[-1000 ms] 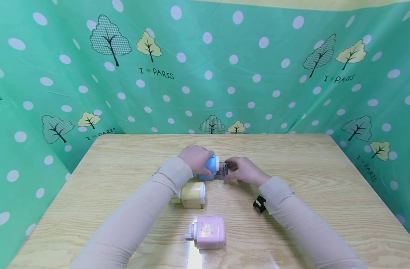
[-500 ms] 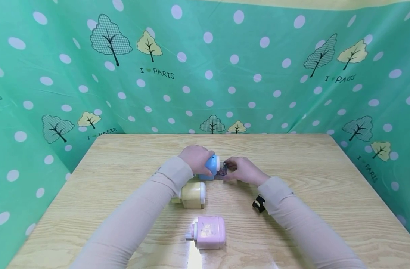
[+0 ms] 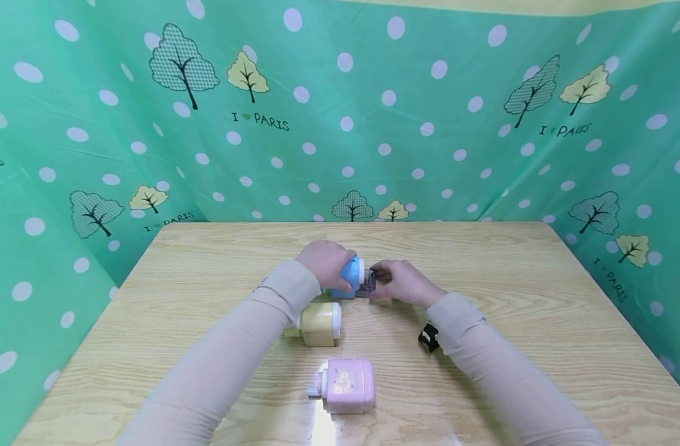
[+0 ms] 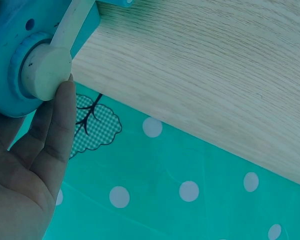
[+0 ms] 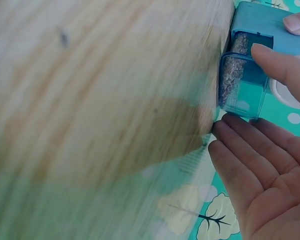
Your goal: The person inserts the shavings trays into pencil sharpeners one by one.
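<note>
A blue hand-crank pencil sharpener [image 3: 349, 277] lies on the table toward the back. My left hand [image 3: 326, 265] grips its body from the left; the left wrist view shows fingertips by the pale crank hub [image 4: 47, 70]. From the sharpener's right end a clear shavings drawer [image 5: 244, 90] sticks out part way, with grey shavings inside. My right hand [image 3: 402, 283] holds the drawer's outer end, thumb on one side and fingertips at the end. The left hand hides much of the sharpener's left side in the head view.
A yellow sharpener [image 3: 320, 324] lies just in front of the blue one, partly behind the left sleeve. Closer to me lies a pink sharpener [image 3: 348, 385], crank to the left. A small black object [image 3: 429, 338] sits at the right cuff. Green patterned cloth [image 3: 345, 124] borders the table.
The clear drawer and my right hand have shifted very slightly left, toward the sharpener body. My left hand and the other sharpeners have stayed put.
</note>
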Demonstrator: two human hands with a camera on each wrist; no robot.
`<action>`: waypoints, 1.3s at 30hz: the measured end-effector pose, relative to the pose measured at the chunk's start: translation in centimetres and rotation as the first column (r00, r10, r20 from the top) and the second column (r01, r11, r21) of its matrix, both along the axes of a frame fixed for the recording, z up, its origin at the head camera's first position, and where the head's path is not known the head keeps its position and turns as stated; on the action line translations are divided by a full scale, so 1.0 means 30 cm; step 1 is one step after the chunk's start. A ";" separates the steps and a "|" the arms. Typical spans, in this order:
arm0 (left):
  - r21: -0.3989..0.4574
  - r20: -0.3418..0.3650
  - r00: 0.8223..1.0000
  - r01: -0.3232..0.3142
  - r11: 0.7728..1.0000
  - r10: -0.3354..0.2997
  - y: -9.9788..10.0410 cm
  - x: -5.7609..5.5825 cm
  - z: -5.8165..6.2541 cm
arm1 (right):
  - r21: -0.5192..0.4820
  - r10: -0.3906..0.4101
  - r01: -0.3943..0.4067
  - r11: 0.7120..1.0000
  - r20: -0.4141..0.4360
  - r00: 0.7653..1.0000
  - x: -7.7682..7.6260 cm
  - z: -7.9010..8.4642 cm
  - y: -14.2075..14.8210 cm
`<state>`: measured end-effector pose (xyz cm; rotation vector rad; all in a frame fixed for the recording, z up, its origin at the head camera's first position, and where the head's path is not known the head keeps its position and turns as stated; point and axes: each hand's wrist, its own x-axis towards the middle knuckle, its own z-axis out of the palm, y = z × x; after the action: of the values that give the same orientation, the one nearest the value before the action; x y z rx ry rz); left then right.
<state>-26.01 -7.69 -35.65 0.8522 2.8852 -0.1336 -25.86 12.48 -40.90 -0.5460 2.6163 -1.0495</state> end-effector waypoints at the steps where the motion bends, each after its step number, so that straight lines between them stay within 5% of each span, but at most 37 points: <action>1: -0.001 -0.001 1.000 0.001 1.000 -0.001 0.000 0.000 0.000 | 0.000 0.002 -0.002 1.000 0.000 1.000 -0.001 -0.001 0.000; 39: -0.003 0.009 1.000 -0.005 1.000 0.005 0.000 0.000 0.004 | -0.002 0.042 -0.042 0.999 -0.005 0.999 -0.014 0.001 -0.037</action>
<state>-26.00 -7.68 -35.53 0.8436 2.8777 -0.1326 -26.28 11.39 -40.88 -0.6021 2.5967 -1.0397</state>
